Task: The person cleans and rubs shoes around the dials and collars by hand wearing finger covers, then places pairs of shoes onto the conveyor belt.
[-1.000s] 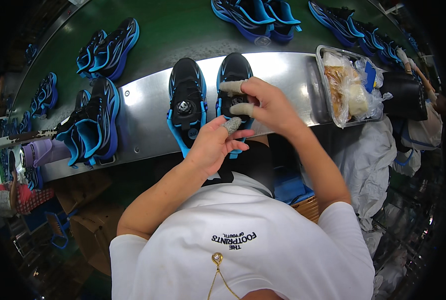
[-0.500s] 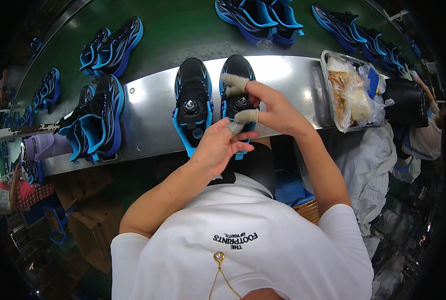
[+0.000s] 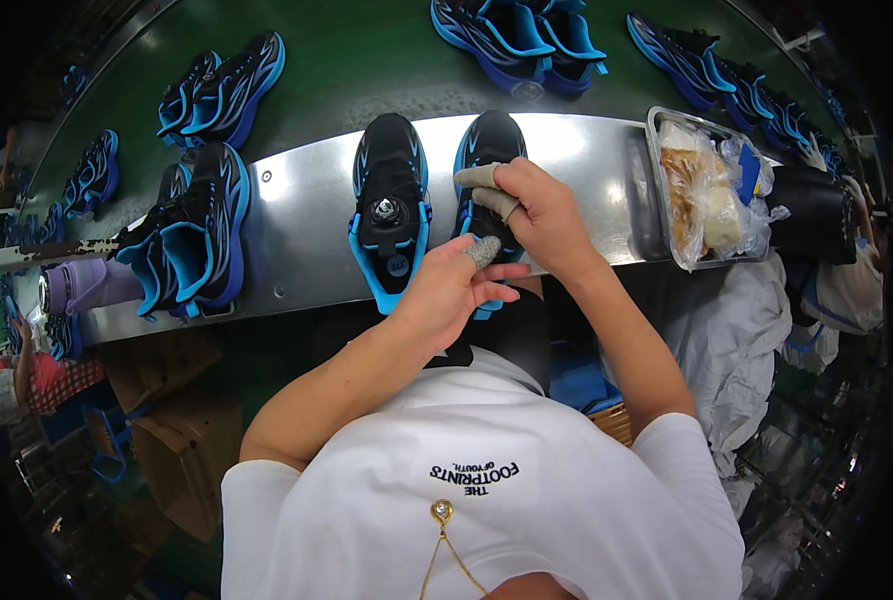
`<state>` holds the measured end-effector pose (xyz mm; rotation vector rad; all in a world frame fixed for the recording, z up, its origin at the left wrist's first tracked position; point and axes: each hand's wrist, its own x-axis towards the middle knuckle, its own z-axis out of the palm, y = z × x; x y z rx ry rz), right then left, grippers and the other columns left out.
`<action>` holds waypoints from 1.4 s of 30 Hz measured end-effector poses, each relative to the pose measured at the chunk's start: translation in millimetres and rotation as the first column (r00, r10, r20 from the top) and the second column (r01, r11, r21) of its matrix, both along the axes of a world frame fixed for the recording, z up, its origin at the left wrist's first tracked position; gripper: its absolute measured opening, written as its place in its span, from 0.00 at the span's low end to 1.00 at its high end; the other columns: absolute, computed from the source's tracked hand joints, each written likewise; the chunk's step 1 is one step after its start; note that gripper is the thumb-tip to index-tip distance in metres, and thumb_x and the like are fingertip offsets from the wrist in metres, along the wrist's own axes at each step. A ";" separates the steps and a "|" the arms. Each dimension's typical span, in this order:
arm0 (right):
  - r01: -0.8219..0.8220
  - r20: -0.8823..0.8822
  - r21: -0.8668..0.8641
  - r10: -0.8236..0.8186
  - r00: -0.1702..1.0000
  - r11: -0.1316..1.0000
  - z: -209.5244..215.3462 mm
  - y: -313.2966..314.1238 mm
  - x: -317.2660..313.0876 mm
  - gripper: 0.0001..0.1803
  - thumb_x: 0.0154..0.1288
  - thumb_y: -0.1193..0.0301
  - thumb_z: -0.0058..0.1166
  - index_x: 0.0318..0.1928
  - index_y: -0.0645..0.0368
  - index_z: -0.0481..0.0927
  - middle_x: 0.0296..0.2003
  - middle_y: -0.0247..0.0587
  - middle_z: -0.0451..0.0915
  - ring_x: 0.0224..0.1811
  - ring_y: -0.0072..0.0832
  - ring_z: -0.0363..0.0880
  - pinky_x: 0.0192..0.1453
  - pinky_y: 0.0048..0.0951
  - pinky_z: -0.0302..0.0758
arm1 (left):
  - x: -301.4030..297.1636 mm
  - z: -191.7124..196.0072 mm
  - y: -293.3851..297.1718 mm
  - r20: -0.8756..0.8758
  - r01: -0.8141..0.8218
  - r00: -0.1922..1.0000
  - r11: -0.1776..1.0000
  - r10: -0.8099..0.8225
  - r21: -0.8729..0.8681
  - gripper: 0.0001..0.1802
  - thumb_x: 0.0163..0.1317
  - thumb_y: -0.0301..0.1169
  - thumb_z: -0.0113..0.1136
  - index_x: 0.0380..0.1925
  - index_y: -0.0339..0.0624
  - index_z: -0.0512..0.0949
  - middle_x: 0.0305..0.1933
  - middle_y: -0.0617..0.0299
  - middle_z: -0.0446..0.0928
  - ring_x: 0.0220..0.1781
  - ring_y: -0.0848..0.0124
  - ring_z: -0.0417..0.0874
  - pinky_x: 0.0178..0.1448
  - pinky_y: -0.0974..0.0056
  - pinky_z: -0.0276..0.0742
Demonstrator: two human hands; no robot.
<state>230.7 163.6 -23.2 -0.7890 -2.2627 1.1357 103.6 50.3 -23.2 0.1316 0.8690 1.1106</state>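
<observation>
Two black sneakers with bright blue trim stand side by side before me, toes pointing away. The left sneaker [image 3: 390, 165] has a round dial on its tongue and stands untouched. Over the right sneaker [image 3: 490, 140] are both hands. My right hand [image 3: 546, 215] is closed above its tongue, with beige cots on thumb and forefinger; what lies between the fingertips is hidden. At its heel opening is my left hand [image 3: 446, 295], wearing one grey finger cot. Its fingers are stretched and apart, partly covering the collar.
The sneakers stand on a shiny metal ledge [image 3: 306, 215] beside a green conveyor belt [image 3: 366, 60]. More sneaker pairs [image 3: 206, 230] stand left and beyond. A metal tray [image 3: 656, 180] of plastic-wrapped items lies right. A purple bottle [image 3: 91, 290] is at far left.
The right sneaker has shifted slightly to the right and turned. My right hand's cotted fingers have come together over its tongue. My left hand has moved a little right.
</observation>
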 end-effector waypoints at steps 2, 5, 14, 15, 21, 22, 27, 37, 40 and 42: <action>0.003 0.092 -0.162 0.012 0.996 0.987 15.2 5.8 0.3 0.22 0.61 0.76 0.59 0.57 0.53 0.82 0.36 0.34 0.79 0.39 0.24 0.74 0.45 0.25 0.71 | -3.6 1.3 0.5 -0.009 0.001 1.000 1.000 -0.001 0.000 0.14 0.73 0.28 0.47 0.53 0.31 0.70 0.53 0.52 0.75 0.56 0.57 0.82 0.41 0.65 0.85; -0.300 -0.045 -0.168 0.297 0.954 0.939 4.8 26.7 17.6 0.22 0.60 0.75 0.60 0.57 0.52 0.82 0.37 0.33 0.78 0.39 0.24 0.73 0.46 0.25 0.71 | -8.2 -0.1 -2.3 0.028 -0.022 0.999 1.000 0.022 0.001 0.14 0.73 0.29 0.47 0.53 0.31 0.70 0.53 0.52 0.75 0.55 0.57 0.82 0.40 0.65 0.85; -0.014 0.061 0.097 0.008 0.998 0.995 9.5 -2.0 7.4 0.23 0.54 0.71 0.63 0.54 0.52 0.82 0.33 0.37 0.74 0.38 0.32 0.72 0.46 0.31 0.70 | -7.2 -6.6 -5.3 0.046 -0.028 0.999 1.000 0.027 0.006 0.14 0.74 0.30 0.45 0.54 0.32 0.69 0.52 0.52 0.76 0.54 0.58 0.82 0.41 0.66 0.85; -0.019 0.016 0.059 0.018 1.000 0.998 9.7 0.6 7.5 0.23 0.54 0.71 0.63 0.54 0.52 0.82 0.33 0.38 0.73 0.38 0.33 0.71 0.45 0.31 0.70 | -7.6 -6.7 -4.9 0.060 -0.025 0.998 0.999 0.023 0.023 0.14 0.74 0.30 0.45 0.54 0.32 0.69 0.52 0.52 0.76 0.54 0.59 0.82 0.41 0.66 0.85; -0.076 0.016 -0.049 0.077 0.997 0.996 3.5 0.7 2.2 0.21 0.52 0.70 0.64 0.50 0.54 0.83 0.34 0.40 0.74 0.40 0.35 0.72 0.45 0.34 0.71 | -8.5 -5.3 -4.9 0.043 -0.039 0.998 0.999 0.039 0.012 0.15 0.74 0.29 0.44 0.55 0.33 0.70 0.53 0.52 0.76 0.54 0.60 0.82 0.42 0.65 0.85; 0.031 0.058 0.063 -0.034 0.998 0.998 2.7 -8.6 -0.5 0.20 0.52 0.70 0.65 0.48 0.55 0.84 0.34 0.40 0.75 0.40 0.35 0.73 0.44 0.34 0.71 | -8.2 -2.8 -5.8 0.037 -0.067 0.997 0.998 0.066 0.010 0.15 0.74 0.29 0.44 0.55 0.33 0.70 0.53 0.52 0.76 0.53 0.60 0.82 0.43 0.64 0.85; 0.191 0.019 0.025 -0.192 0.981 0.981 8.5 -21.1 -7.2 0.18 0.53 0.69 0.65 0.46 0.56 0.84 0.35 0.41 0.76 0.39 0.36 0.72 0.43 0.33 0.71 | -14.8 -4.3 -8.4 0.058 0.039 0.997 0.997 -0.043 0.071 0.16 0.73 0.30 0.47 0.55 0.30 0.71 0.55 0.51 0.76 0.51 0.59 0.83 0.44 0.63 0.84; 0.087 -0.033 0.018 -0.086 0.996 0.996 45.7 -27.7 -9.0 0.15 0.61 0.76 0.61 0.50 0.58 0.84 0.30 0.35 0.72 0.29 0.23 0.69 0.36 0.24 0.68 | -206.2 -2.8 -114.6 -0.631 -0.057 -0.774 0.998 -0.045 -0.001 0.27 0.54 0.27 0.64 0.57 0.42 0.71 0.38 0.49 0.80 0.42 0.50 0.79 0.51 0.54 0.68; -0.084 0.030 0.049 0.083 0.996 0.995 64.1 -34.5 -31.9 0.14 0.63 0.77 0.58 0.49 0.55 0.84 0.29 0.38 0.71 0.29 0.29 0.71 0.35 0.27 0.69 | -200.6 -1.7 -134.2 -0.670 -0.088 -0.696 0.957 -0.258 -0.278 0.29 0.56 0.26 0.62 0.59 0.41 0.68 0.36 0.49 0.80 0.43 0.51 0.80 0.47 0.54 0.68; -0.155 0.012 0.048 0.155 0.988 0.987 58.3 -31.5 -36.9 0.14 0.62 0.78 0.58 0.49 0.57 0.84 0.31 0.38 0.75 0.31 0.27 0.72 0.36 0.27 0.69 | -187.7 10.4 -143.9 -0.725 -0.031 -0.665 0.977 -0.179 -0.213 0.24 0.55 0.22 0.60 0.54 0.38 0.71 0.35 0.49 0.79 0.41 0.49 0.80 0.48 0.52 0.69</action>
